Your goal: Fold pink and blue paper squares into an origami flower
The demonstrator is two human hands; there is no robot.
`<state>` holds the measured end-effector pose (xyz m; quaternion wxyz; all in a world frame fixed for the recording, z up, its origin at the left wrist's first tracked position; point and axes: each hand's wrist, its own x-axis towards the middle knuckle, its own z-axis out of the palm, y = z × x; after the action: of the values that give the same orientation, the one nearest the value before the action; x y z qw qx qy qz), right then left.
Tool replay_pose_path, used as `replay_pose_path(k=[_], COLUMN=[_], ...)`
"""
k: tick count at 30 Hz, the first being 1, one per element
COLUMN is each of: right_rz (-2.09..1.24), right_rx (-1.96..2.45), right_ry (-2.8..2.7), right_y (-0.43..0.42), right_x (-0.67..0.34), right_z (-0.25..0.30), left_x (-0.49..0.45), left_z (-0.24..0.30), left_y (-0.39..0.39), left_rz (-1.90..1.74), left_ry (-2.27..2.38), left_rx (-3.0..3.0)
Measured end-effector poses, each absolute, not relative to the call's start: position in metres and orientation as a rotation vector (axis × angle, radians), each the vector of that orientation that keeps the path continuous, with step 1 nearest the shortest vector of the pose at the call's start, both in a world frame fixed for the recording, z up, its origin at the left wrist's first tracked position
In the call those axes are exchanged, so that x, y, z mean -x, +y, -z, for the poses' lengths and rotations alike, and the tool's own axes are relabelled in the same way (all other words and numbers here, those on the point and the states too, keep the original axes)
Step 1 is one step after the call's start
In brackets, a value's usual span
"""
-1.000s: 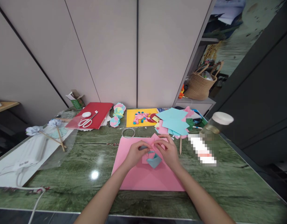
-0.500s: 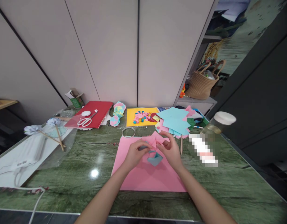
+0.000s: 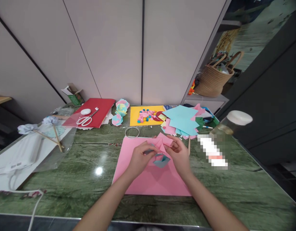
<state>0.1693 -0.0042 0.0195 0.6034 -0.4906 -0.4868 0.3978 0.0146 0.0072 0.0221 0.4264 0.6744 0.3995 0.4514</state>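
Note:
Both hands hold a folded pink and blue paper piece (image 3: 161,158) above a pink sheet (image 3: 152,183) on the table. My left hand (image 3: 142,157) pinches its left side between thumb and fingers. On the other side, my right hand (image 3: 179,154) grips a pink fold with thumb and bent fingers. The blue part hangs lowest and faces me; fingers cover some of the pink folds. A metal ring (image 3: 132,132) lies at the sheet's upper left edge.
White scissors (image 3: 84,120) rest on a red folder (image 3: 100,110). Paper flowers (image 3: 121,110), a yellow sheet (image 3: 135,117) with small colored balls, and light blue paper cutouts (image 3: 181,117) lie at the back. A lidded jar (image 3: 238,118) stands right; a white cable (image 3: 38,205) runs left.
The right hand's fingers have curled in closer around the pink folds. Both hands keep their hold on the paper piece, and the camera view has shifted slightly.

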Motion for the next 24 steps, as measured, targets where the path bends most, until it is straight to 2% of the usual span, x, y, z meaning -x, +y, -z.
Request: replay_pose_path(k=[11,19,24], right_rz=[-0.841,-1.188,-1.206], right_rx=[1.207,1.129,1.140], right_ry=[-1.049,-0.908,-0.911], right_y=[-0.0059,-0.0003,-0.0002], right_x=[-0.1618,-0.1684,-0.1689], right_z=[-0.0159,-0.0195,-0.0193], left_x=[-0.0170,-0.0169,-0.0178], left_z=[-0.0219,-0.0231,-0.0189], left_y=[0.0059,0.0072,0.0080], left_rz=[-1.130,-1.122,-1.107], left_ry=[1.038,1.018,1.018], left_rx=[-1.644,-1.571,-1.566])
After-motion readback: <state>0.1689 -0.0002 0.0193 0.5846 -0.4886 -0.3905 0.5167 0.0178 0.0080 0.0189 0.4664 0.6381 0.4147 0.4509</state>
